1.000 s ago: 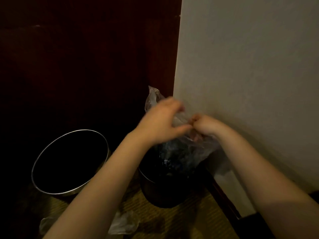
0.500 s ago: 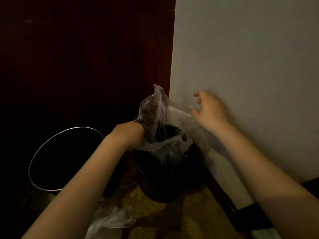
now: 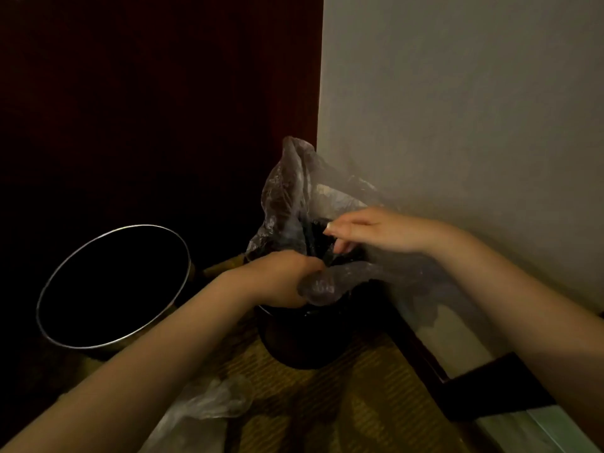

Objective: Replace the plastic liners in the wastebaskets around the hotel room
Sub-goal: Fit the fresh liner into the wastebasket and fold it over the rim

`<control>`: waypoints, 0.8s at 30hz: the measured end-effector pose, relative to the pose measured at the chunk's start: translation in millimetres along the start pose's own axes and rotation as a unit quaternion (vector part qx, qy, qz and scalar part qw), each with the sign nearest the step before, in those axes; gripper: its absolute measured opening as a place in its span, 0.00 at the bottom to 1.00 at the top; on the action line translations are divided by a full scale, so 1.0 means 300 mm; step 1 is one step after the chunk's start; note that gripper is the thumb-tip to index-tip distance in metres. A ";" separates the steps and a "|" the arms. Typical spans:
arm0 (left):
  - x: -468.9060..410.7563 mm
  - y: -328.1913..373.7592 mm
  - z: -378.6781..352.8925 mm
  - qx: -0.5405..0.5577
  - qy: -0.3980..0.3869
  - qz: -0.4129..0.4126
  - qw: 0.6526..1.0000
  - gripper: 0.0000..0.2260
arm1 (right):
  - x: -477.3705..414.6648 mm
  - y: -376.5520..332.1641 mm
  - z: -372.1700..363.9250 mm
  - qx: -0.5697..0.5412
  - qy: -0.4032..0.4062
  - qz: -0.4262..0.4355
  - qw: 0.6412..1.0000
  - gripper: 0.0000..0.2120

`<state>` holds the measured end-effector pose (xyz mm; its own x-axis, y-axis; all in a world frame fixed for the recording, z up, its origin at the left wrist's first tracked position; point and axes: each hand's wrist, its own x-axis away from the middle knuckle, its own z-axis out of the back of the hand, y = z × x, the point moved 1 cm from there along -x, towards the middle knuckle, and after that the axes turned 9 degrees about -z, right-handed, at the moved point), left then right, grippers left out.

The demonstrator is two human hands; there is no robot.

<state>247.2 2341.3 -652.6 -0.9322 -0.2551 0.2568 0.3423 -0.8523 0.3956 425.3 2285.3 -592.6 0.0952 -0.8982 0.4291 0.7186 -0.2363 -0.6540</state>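
Gripping the bag [image 3: 287, 191] at the near rim of the bin [image 3: 304, 344], the left hand [image 3: 281, 279] anchors it; the right hand [image 3: 376, 230] pinches film opposite, apparently spreading the mouth.

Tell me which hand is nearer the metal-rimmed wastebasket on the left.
Left. The left hand grips the liner just right of that wastebasket; the right hand is farther right, near the wall.

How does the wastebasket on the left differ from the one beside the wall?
The left wastebasket has a bright metal rim and no liner that I can see; the wastebasket by the wall looks dark all over, with a clear plastic liner standing up out of it. No hand touches the left wastebasket; the left hand and the right hand both hold the liner at the other. Both are round and open-topped.
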 end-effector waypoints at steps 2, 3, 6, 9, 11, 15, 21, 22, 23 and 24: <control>-0.002 -0.031 -0.019 -0.036 0.037 0.001 0.999 0.06 | 0.025 0.010 -0.006 -0.020 -0.066 -0.001 0.998 0.36; 0.004 -0.042 -0.018 -0.053 0.045 0.012 0.997 0.04 | 0.033 0.015 -0.017 -0.006 -0.106 -0.012 0.994 0.39; 0.034 -0.074 -0.009 -0.075 0.040 0.040 0.996 0.04 | 0.028 0.030 -0.085 0.161 -0.132 -0.044 0.977 0.45; 0.061 -0.067 -0.021 -0.098 0.021 0.046 0.994 0.06 | -0.006 0.055 -0.176 0.295 -0.036 -0.011 0.955 0.33; 0.069 -0.058 -0.020 -0.181 0.000 0.062 0.982 0.06 | -0.017 0.067 -0.197 0.325 0.013 0.000 0.946 0.16; 0.130 -0.109 0.028 -0.328 -0.024 0.168 0.930 0.07 | -0.023 0.126 -0.139 0.412 0.131 -0.034 0.901 0.10; 0.167 -0.129 0.019 -0.280 0.007 0.192 0.941 0.10 | 0.010 0.177 -0.092 0.304 0.089 -0.022 0.948 0.40; 0.154 -0.118 0.006 -0.280 0.040 0.159 0.946 0.13 | 0.014 0.167 -0.103 0.301 0.073 -0.005 0.951 0.46; 0.142 -0.108 -0.008 -0.277 0.071 0.126 0.950 0.18 | 0.017 0.154 -0.119 0.316 0.066 0.011 0.947 0.50; 0.132 -0.099 -0.021 -0.268 0.100 0.091 0.954 0.22 | 0.017 0.144 -0.137 0.333 0.070 0.027 0.940 0.52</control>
<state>199.3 2353.6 -659.7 -0.8848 -0.4583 0.0840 0.4417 -0.8825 -0.1616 428.6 2255.4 -644.2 0.0855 -0.9534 0.2895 0.9917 0.0535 -0.1167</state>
